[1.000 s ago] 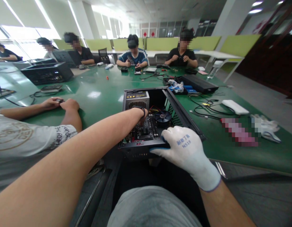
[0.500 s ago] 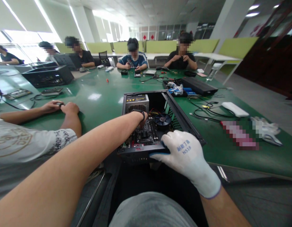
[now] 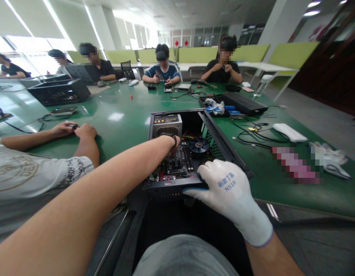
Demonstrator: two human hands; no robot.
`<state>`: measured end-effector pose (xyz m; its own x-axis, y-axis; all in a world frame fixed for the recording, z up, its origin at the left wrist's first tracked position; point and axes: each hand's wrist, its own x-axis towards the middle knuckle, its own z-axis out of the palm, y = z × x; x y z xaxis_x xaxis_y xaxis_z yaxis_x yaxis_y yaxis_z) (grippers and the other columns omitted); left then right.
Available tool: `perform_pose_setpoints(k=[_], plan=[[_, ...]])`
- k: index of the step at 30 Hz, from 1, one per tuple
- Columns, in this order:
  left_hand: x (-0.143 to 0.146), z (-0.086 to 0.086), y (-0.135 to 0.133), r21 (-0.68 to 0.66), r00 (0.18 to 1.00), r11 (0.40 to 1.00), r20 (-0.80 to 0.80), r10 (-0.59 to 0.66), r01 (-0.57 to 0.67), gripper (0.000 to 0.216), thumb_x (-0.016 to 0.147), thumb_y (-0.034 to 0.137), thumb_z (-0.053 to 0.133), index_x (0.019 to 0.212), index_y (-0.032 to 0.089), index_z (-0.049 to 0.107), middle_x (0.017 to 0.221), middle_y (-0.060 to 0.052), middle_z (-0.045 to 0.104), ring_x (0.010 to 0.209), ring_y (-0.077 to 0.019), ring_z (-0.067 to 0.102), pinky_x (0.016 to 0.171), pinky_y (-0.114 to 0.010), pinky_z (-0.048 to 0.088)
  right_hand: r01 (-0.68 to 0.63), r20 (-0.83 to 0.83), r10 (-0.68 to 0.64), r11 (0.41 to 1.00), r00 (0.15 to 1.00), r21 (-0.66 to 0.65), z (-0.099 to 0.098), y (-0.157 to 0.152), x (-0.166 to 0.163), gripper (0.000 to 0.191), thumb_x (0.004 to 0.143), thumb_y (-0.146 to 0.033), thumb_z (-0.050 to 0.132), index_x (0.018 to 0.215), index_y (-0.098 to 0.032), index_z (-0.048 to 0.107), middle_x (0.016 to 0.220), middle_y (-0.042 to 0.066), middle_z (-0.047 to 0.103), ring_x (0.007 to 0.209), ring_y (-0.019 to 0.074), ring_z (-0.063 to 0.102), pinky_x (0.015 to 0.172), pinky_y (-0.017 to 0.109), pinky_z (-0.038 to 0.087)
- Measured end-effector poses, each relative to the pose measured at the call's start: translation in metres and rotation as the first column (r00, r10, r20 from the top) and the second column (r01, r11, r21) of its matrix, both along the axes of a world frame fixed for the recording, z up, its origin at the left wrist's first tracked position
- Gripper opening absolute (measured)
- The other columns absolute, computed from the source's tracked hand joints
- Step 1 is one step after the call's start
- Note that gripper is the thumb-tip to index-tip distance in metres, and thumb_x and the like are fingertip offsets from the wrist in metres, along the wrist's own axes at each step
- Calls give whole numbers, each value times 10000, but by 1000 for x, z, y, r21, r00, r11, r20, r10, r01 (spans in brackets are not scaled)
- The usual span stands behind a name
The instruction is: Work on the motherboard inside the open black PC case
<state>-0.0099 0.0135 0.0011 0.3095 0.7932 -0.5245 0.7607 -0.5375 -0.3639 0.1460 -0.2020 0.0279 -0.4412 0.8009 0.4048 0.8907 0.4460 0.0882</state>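
Note:
An open black computer case [image 3: 171, 188] lies in front of me at the table's edge. Inside it are a grey power supply [image 3: 168, 124], a round black cooling fan [image 3: 198, 145] and a motherboard [image 3: 177, 165]. My bare left hand [image 3: 175, 147] reaches down into the case above the motherboard, a dark band at its wrist. Its fingers are mostly hidden, so what they touch cannot be made out. Wearing a white glove, my right hand [image 3: 220, 178] grips the near rim of the case, the thumb outside and the fingers curled over the edge.
To my left, a co-worker's hands [image 3: 76, 129] hold a small dark part. Cables [image 3: 249, 134], a white box [image 3: 289, 132] and white gloves [image 3: 332, 159] lie right on the green table [image 3: 120, 134]. A black toolbox [image 3: 240, 105] stands behind the case. Several people sit across.
The view has shifted slightly. Both my hands keep nearly the same places, the left inside the case and the right on its near rim.

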Motion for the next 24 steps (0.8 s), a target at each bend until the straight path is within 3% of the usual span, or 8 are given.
perform_pose_setpoints(k=[10, 17, 24], plan=[[1, 8, -8, 12, 998, 999, 53, 41, -42, 554, 507, 314, 884, 1023, 140, 780, 1030, -119, 763, 960, -274, 696, 903, -297, 528, -11, -12, 11, 1000, 1000, 14, -2, 1, 0, 601, 838, -800, 386, 742, -231, 553, 725, 31, 563, 689, 188, 440, 659, 340, 177], [0, 5, -5, 34, 993, 998, 103, 49, -53, 560, 481, 283, 892, 1006, 120, 785, 1006, -132, 766, 971, -312, 699, 935, -348, 529, -7, -15, 8, 1000, 1000, 19, -1, 0, 0, 592, 826, -805, 406, 738, -234, 538, 720, 27, 554, 686, 189, 440, 654, 339, 172], [3, 12, -9, -1, 1000, 1000, 16, -1, 1, 536, 575, 282, 868, 1059, 76, 761, 1029, -149, 760, 954, -279, 700, 924, -312, 524, -5, -19, 4, 1000, 1000, -2, 0, 1, 0, 590, 822, -806, 410, 748, -237, 546, 736, 25, 562, 694, 193, 451, 660, 339, 179]])
